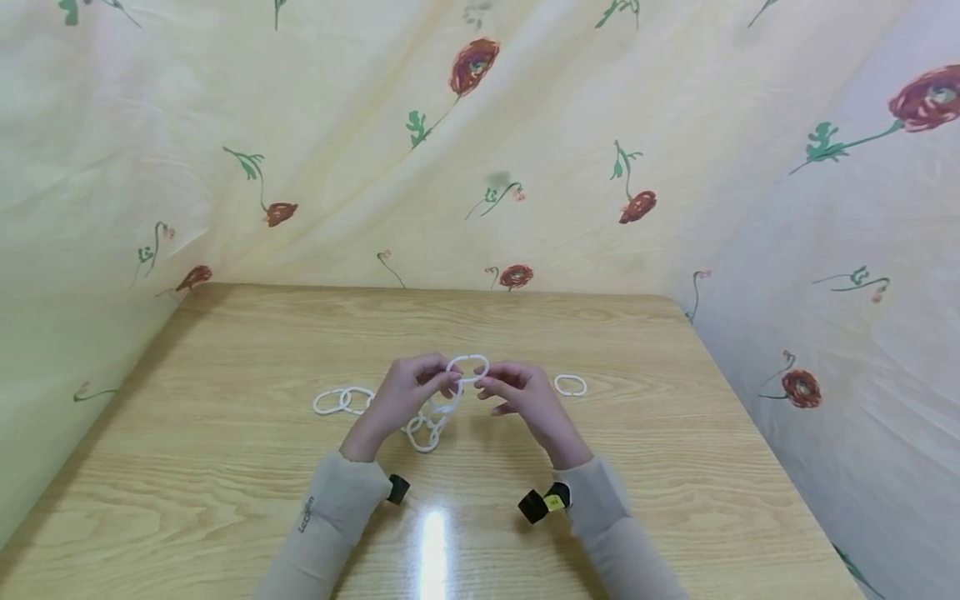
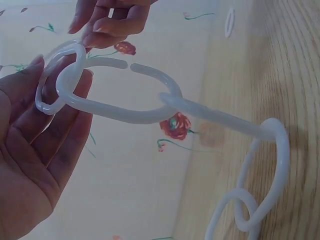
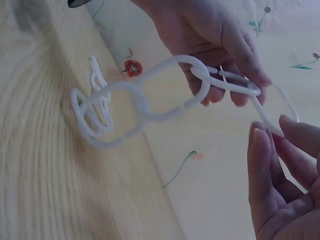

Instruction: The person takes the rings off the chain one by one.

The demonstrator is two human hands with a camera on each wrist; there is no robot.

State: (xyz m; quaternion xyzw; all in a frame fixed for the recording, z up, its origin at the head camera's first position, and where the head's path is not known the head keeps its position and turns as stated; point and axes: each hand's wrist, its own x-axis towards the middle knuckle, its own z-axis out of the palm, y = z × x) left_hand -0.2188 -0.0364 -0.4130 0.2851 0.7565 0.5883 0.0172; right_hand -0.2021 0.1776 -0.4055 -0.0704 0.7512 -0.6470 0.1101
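Observation:
A white plastic chain link [image 1: 471, 381] is held up between the two hands, above the table. My left hand [image 1: 408, 387] pinches the chain with thumb and fingers where this end link meets the link below it [image 3: 232, 87]. On the other side, the fingertips of my right hand [image 1: 525, 392] pinch the end link's edge. From the left hand, more joined white links [image 2: 225, 120] hang down toward the table. Narrow gaps show in several of these oval links. The lower chain [image 1: 425, 450] gathers on the wood beneath the left hand.
One loose white link [image 1: 571, 394] lies on the wooden table [image 1: 675, 433], right of the right hand. Joined links [image 1: 345, 398] lie left of the left hand. Flowered cloth [image 1: 360, 150] hangs behind the table and at both sides.

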